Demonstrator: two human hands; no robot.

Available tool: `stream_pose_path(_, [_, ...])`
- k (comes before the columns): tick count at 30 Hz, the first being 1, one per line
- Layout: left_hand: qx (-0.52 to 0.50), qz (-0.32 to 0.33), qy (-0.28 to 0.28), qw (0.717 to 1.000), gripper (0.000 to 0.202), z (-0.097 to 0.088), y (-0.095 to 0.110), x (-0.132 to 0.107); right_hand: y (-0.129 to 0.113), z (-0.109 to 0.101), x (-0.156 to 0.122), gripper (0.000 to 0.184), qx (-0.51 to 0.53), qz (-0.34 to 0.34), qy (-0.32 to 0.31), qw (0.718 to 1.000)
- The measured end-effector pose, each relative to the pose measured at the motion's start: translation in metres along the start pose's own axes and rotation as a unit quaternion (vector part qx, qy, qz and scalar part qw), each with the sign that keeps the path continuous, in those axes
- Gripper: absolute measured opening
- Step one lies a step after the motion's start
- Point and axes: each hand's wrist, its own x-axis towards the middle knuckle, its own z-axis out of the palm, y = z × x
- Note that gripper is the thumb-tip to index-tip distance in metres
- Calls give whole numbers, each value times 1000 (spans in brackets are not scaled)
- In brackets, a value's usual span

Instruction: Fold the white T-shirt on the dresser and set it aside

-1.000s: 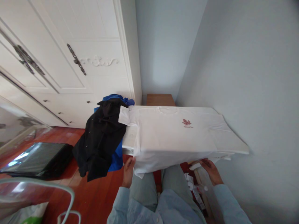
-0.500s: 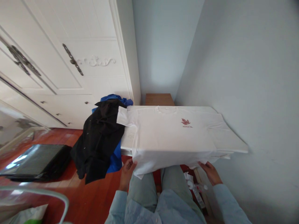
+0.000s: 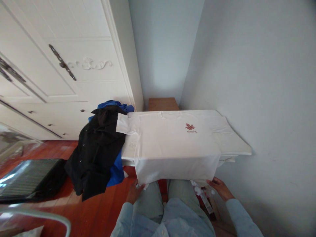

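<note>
A white T-shirt (image 3: 163, 141) with a red maple leaf print lies spread over a white board (image 3: 238, 143), its collar at the far edge and its hem hanging over the near edge. My left hand (image 3: 134, 192) pinches the hem's left corner. At the right corner of the hem, my right hand (image 3: 220, 187) has its fingers closed on the cloth. The left sleeve rests over a black shirt (image 3: 98, 148), which is draped across the board's left end on top of a blue garment (image 3: 117, 171).
A white wardrobe (image 3: 96, 85) stands at the left, and a grey-blue wall (image 3: 259, 82) borders the board's right. Behind the board is a brown wooden box (image 3: 163, 104). A black case with a ribbed top (image 3: 29, 177) lies on the red wooden floor (image 3: 98, 210). A pale curved tube (image 3: 44, 212) is nearer.
Both hands have moved down, drawing the hem lower and straighter over the near edge. The right part of the hem, bunched before, now hangs flat. The camera view has shifted slightly right.
</note>
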Motion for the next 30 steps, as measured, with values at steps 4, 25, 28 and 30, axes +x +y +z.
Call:
stream_pose_path(4, [-44, -14, 20, 999, 53, 0, 6, -6, 13, 13, 1, 58, -5, 16, 1, 1000])
stream_pose_path(25, [-12, -122, -49, 991, 38, -20, 18, -27, 39, 5, -11, 50, 69, 64, 59, 994])
stream_pose_path(28, [42, -116, -51, 991, 37, -25, 15, -28, 39, -1, -8, 48, 62, 73, 65, 993])
stream_pose_path(30, [88, -112, -44, 989, 32, -30, 13, -30, 37, -3, -7, 48, 35, 79, 70, 994])
